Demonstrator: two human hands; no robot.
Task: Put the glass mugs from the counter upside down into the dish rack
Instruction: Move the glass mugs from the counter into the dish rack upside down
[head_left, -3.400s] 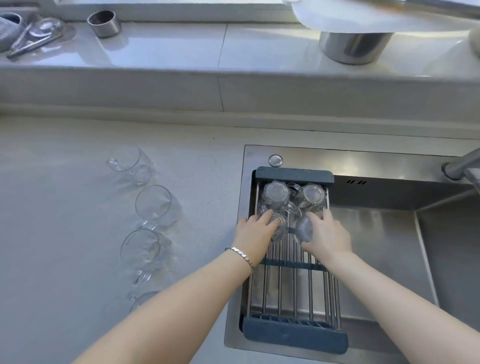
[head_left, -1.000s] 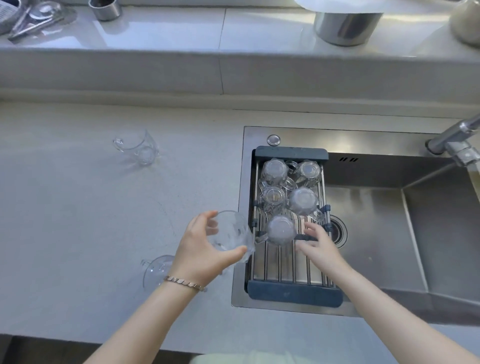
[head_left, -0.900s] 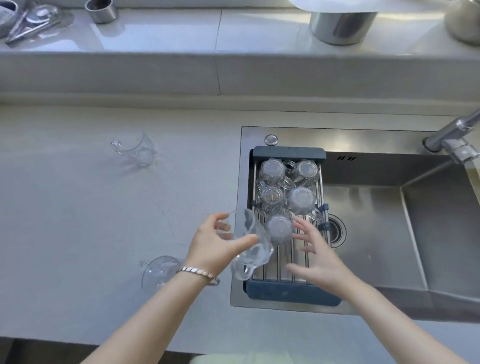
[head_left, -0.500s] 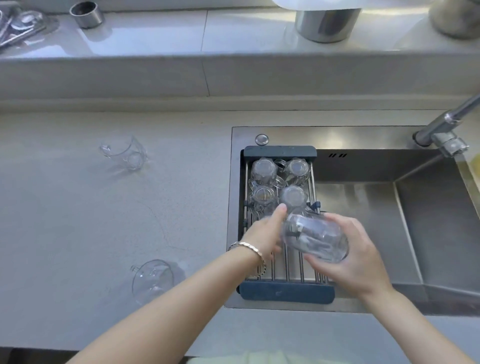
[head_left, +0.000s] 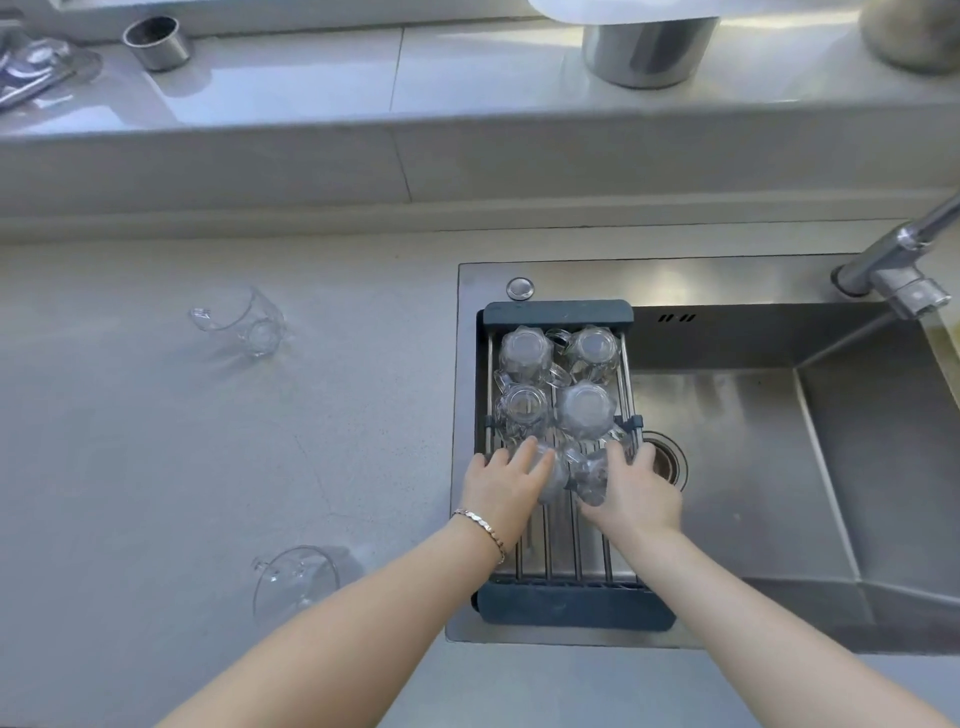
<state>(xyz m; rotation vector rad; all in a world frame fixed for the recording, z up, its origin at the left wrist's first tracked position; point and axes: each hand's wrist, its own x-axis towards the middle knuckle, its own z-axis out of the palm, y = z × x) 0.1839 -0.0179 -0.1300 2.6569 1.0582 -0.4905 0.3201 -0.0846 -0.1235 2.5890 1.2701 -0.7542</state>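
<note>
A dark blue dish rack (head_left: 556, 314) with metal bars spans the left end of the sink. Several glass mugs stand upside down in its far half. In the third row my left hand (head_left: 501, 486) rests on one inverted mug (head_left: 550, 470), and my right hand (head_left: 636, 491) grips another mug (head_left: 589, 475) beside it, tilted and low over the bars. Two glass mugs are on the counter: one lying on its side at the far left (head_left: 244, 322), one near the front edge (head_left: 291, 579).
The steel sink basin (head_left: 753, 467) with a drain opens right of the rack. A faucet (head_left: 904, 260) reaches in from the right. On the raised ledge behind stand a steel pot (head_left: 647, 49), a small metal cup (head_left: 156, 41) and utensils at the far left.
My left hand carried a mug from the counter over the rack and passed it to my right hand. Both hands have now dropped onto the rack's third row with the mugs.
</note>
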